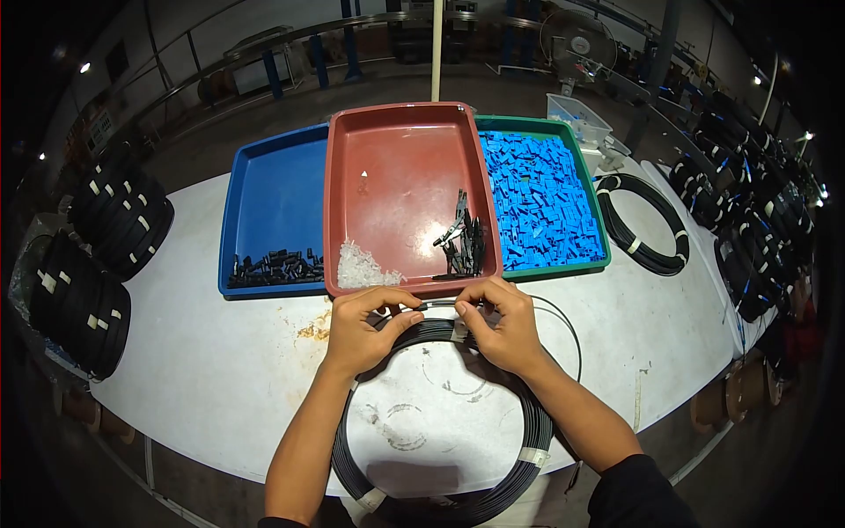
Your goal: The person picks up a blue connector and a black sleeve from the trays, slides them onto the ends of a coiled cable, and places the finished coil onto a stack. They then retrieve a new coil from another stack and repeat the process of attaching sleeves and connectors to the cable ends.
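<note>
The black cable is already coiled and taped just below our fingers, one length left outside the bundle. Our left hand and right hand pinch that length, perhaps at a small fitting. Blue pieces lie loose beyond.

A workshop or small factory floor: taped cable coils are stacked at nine o'clock and more cable bundles at three, trays of small parts stand at twelve, and a big fan is at one o'clock.
</note>
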Action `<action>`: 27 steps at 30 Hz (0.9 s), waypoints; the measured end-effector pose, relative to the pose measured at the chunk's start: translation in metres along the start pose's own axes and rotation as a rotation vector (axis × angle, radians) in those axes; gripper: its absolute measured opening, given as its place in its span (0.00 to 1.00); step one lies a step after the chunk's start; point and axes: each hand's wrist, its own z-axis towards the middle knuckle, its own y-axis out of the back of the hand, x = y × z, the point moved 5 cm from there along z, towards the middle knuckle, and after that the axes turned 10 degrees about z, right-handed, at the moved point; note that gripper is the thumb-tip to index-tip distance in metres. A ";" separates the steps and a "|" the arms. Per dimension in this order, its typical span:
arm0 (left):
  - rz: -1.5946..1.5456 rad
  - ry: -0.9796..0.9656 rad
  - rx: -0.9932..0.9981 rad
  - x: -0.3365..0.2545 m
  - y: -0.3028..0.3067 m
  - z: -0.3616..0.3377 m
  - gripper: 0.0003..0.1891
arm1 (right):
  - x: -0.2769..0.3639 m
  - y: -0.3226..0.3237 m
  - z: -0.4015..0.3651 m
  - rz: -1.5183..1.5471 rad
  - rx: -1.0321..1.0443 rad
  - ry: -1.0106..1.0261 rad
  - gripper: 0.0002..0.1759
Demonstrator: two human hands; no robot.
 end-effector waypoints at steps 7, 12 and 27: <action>0.034 -0.001 0.008 -0.001 0.000 -0.002 0.08 | 0.010 0.002 -0.001 -0.121 0.013 0.122 0.03; 0.050 -0.023 0.016 0.002 -0.002 -0.002 0.08 | 0.008 0.002 -0.003 -0.116 0.024 0.103 0.03; 0.043 -0.098 0.034 -0.002 -0.003 -0.003 0.08 | 0.006 0.002 -0.005 -0.065 0.040 0.079 0.04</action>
